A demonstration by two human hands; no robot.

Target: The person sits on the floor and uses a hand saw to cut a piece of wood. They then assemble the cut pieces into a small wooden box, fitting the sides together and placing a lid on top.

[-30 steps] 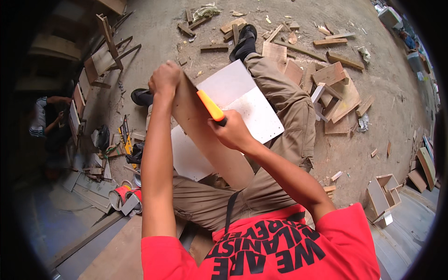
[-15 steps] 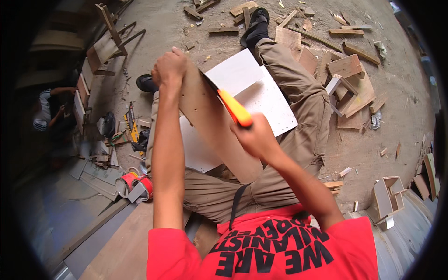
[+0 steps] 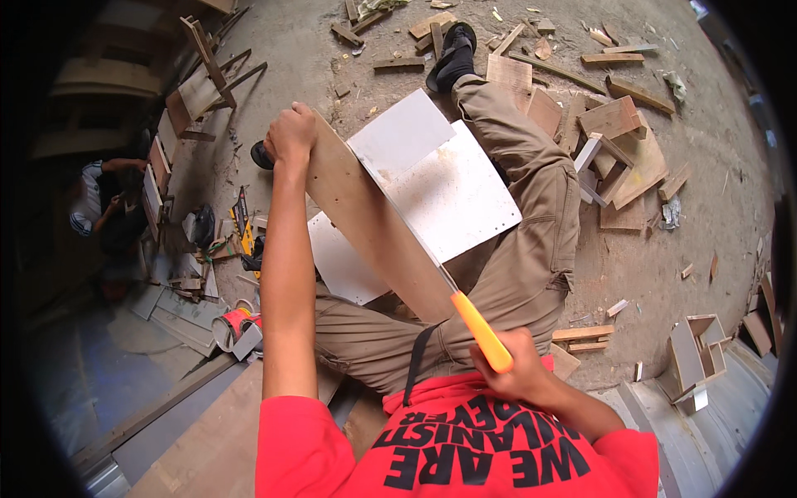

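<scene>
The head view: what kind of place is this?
Probably a rough carpentry workshop: offcuts of wood litter the dusty floor, and the right hand works a handsaw through a board.

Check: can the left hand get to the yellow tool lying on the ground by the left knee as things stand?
Probably not right away. The left hand is clamped on the top edge of the brown board, steadying it against the saw. The yellow tool lies open on the ground beside that arm, nothing covering it, but the hand would have to let go first.

Dusty floor (image 3: 730, 191), wood offcuts (image 3: 618, 137), perhaps tools (image 3: 241, 228)
</scene>
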